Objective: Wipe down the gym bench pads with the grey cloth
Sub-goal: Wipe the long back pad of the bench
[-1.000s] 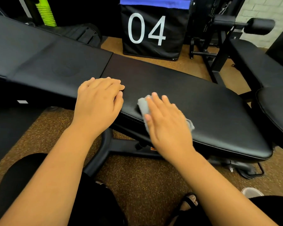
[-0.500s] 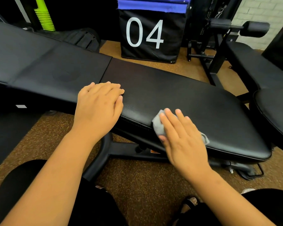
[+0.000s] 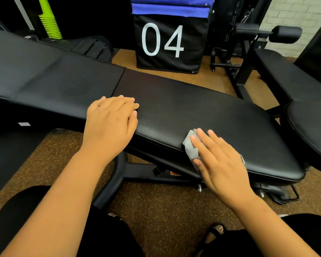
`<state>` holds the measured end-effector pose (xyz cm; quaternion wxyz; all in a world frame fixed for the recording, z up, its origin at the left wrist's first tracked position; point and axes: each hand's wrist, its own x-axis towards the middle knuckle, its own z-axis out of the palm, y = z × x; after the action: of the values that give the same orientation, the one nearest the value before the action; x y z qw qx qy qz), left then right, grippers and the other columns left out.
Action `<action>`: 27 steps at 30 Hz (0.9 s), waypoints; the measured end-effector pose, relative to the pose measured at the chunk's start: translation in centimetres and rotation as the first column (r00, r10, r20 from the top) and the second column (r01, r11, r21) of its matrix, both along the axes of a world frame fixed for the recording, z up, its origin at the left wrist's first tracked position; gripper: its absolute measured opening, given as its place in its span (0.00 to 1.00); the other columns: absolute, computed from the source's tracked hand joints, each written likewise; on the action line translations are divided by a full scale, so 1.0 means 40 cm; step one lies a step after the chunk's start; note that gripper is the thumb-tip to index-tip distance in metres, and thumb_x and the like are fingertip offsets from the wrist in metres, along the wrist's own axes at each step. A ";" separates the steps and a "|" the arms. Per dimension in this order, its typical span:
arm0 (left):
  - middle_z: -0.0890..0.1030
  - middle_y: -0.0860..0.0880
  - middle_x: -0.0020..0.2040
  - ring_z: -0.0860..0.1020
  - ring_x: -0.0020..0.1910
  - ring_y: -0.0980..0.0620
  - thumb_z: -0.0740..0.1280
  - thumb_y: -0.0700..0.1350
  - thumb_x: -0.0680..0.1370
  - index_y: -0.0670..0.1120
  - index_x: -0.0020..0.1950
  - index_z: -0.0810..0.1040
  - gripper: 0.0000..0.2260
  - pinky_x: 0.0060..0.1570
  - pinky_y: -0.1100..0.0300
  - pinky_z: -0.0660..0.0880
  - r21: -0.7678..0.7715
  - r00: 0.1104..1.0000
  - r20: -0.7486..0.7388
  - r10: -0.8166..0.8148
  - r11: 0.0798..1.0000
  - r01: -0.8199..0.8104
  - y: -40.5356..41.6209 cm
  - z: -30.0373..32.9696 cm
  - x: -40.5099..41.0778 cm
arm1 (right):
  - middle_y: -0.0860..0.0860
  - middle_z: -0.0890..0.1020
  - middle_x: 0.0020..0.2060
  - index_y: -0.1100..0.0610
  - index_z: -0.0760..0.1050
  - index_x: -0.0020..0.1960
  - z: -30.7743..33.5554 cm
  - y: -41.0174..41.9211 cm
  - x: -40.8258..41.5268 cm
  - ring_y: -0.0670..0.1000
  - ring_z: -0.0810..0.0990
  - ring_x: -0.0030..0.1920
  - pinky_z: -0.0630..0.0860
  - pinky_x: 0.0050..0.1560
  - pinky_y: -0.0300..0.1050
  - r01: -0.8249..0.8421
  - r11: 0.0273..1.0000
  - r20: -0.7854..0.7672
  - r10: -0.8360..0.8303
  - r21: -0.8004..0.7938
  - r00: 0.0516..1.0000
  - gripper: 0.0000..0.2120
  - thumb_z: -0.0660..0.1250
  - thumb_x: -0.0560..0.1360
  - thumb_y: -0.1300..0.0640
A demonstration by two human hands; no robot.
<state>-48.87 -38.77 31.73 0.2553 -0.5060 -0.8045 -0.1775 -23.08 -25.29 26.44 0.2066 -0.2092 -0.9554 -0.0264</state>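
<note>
A black gym bench lies across the view, with its seat pad (image 3: 202, 112) on the right and its back pad (image 3: 50, 80) on the left. My right hand (image 3: 219, 160) presses flat on the grey cloth (image 3: 191, 147) at the near edge of the seat pad, fingers straight. The cloth shows beside my fingers and is mostly hidden under the palm. My left hand (image 3: 111, 123) rests flat on the bench near the seam between the two pads.
A black box marked 04 (image 3: 167, 41) stands behind the bench on the brown floor. A second bench (image 3: 308, 115) and a machine frame (image 3: 243, 58) stand at the right. The bench's frame (image 3: 117, 175) runs toward my knees.
My right hand has slid the cloth to the right along the near edge of the seat pad. My left hand has stayed in place.
</note>
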 end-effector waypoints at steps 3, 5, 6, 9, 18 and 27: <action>0.80 0.54 0.61 0.75 0.65 0.52 0.56 0.48 0.81 0.50 0.59 0.81 0.15 0.66 0.49 0.65 0.014 1.000 0.005 -0.007 1.000 0.007 0.003 -0.001 0.003 | 0.52 0.68 0.73 0.54 0.65 0.75 0.046 -0.040 -0.095 0.58 0.67 0.73 0.67 0.69 0.55 0.096 0.993 -0.044 -0.099 -0.065 0.994 0.23 0.50 0.82 0.47; 0.80 0.54 0.61 0.75 0.65 0.52 0.56 0.48 0.81 0.50 0.58 0.80 0.14 0.65 0.49 0.65 0.017 1.000 0.006 0.001 1.000 -0.002 0.004 0.001 0.005 | 0.53 0.68 0.73 0.55 0.64 0.75 0.067 -0.079 -0.181 0.60 0.67 0.72 0.67 0.68 0.56 0.048 0.998 -0.026 -0.049 -0.052 0.998 0.24 0.51 0.82 0.47; 0.81 0.53 0.61 0.75 0.65 0.52 0.57 0.48 0.81 0.50 0.58 0.80 0.14 0.65 0.49 0.65 0.019 1.000 0.006 0.008 1.000 -0.008 0.003 0.002 0.006 | 0.54 0.67 0.73 0.55 0.63 0.75 0.072 -0.097 -0.214 0.61 0.66 0.72 0.66 0.69 0.57 0.002 0.999 -0.006 -0.002 -0.039 1.000 0.24 0.51 0.82 0.47; 0.80 0.53 0.61 0.75 0.65 0.51 0.56 0.48 0.81 0.50 0.59 0.80 0.15 0.65 0.49 0.65 0.016 1.000 0.008 -0.002 1.000 0.002 -0.001 0.002 0.005 | 0.53 0.64 0.75 0.54 0.59 0.77 0.082 -0.109 -0.243 0.59 0.63 0.74 0.63 0.71 0.55 -0.090 0.995 0.042 0.092 -0.044 0.995 0.25 0.50 0.82 0.46; 0.80 0.53 0.62 0.75 0.66 0.52 0.56 0.47 0.81 0.50 0.60 0.80 0.15 0.66 0.49 0.65 -0.017 0.999 0.045 -0.006 1.000 0.007 -0.006 0.011 0.008 | 0.46 0.52 0.79 0.47 0.51 0.79 0.126 0.140 -0.183 0.51 0.46 0.79 0.45 0.76 0.53 0.126 0.844 0.143 -0.059 -0.521 0.988 0.24 0.47 0.84 0.47; 0.78 0.55 0.64 0.71 0.68 0.54 0.55 0.50 0.80 0.52 0.60 0.80 0.17 0.65 0.49 0.64 -0.065 0.992 0.130 0.001 0.998 0.007 -0.006 0.026 0.013 | 0.42 0.52 0.78 0.45 0.51 0.78 0.133 0.073 -0.187 0.47 0.45 0.78 0.45 0.76 0.48 -0.198 0.877 0.088 0.261 -0.439 0.961 0.23 0.47 0.84 0.47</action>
<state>-48.35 -39.00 32.79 0.1854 -0.5027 -0.8240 -0.1840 -30.57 -22.36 31.77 0.0877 -0.1318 -0.9685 0.1924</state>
